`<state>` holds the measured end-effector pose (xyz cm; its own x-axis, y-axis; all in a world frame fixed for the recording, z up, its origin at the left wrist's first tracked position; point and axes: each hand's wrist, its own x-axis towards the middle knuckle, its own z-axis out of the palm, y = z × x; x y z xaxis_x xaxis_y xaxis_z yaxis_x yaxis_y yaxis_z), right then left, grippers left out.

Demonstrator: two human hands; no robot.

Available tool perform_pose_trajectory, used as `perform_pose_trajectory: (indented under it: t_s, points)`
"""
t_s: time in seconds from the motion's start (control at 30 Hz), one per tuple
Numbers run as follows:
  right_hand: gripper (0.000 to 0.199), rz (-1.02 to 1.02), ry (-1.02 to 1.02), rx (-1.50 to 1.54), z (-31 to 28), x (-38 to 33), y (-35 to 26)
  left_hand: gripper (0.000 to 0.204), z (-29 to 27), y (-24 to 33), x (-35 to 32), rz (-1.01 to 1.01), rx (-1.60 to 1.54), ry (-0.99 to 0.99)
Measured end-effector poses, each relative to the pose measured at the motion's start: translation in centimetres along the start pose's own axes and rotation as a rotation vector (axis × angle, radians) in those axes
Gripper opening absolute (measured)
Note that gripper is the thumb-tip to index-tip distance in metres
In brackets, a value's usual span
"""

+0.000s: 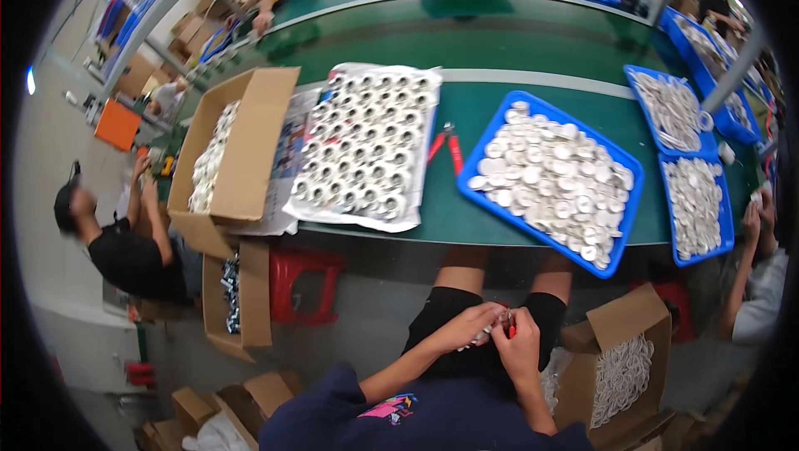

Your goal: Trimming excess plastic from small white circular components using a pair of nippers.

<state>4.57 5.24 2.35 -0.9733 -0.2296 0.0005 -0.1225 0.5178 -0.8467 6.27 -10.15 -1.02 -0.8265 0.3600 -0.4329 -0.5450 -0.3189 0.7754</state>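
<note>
Both hands are close together over my lap, below the table's near edge. My left hand is closed around small white parts, which show under its fingers. My right hand is closed against it, with a bit of a red-handled tool showing at the fingers; the rest of that tool is hidden. On the green table, red-handled pliers lie between a sheet of white cup-shaped parts in rows and a blue tray heaped with round white pieces.
An open cardboard box of white parts stands at the table's left. Two smaller blue trays sit at the right. Beside my right leg is a carton of white rings. A red stool stands left. Other people work around the table.
</note>
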Motion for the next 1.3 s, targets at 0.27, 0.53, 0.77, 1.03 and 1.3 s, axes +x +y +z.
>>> perform_pose_trajectory:
  t_s: [0.27,0.53,0.77,1.03,1.3]
  points:
    - [0.017,0.367,-0.179,0.332,1.3,-3.7,-0.6,0.041,-3.5,-2.1,-1.4,-0.096,-0.17,0.025]
    - [0.034,0.821,-0.219,0.901,3.1,-12.5,3.7,0.053,-3.6,4.3,-0.1,-0.081,-0.143,0.066]
    - [0.031,0.483,0.007,0.648,4.5,-11.8,2.3,0.05,0.7,4.8,0.5,-0.047,-0.051,-0.03]
    - [0.039,0.274,0.148,0.276,-0.1,-5.3,2.8,0.043,2.1,1.0,0.4,-0.038,0.105,0.049]
    - [0.04,0.265,0.03,0.268,-1.3,-4.6,4.6,0.042,2.6,-0.3,0.5,-0.059,0.063,0.161]
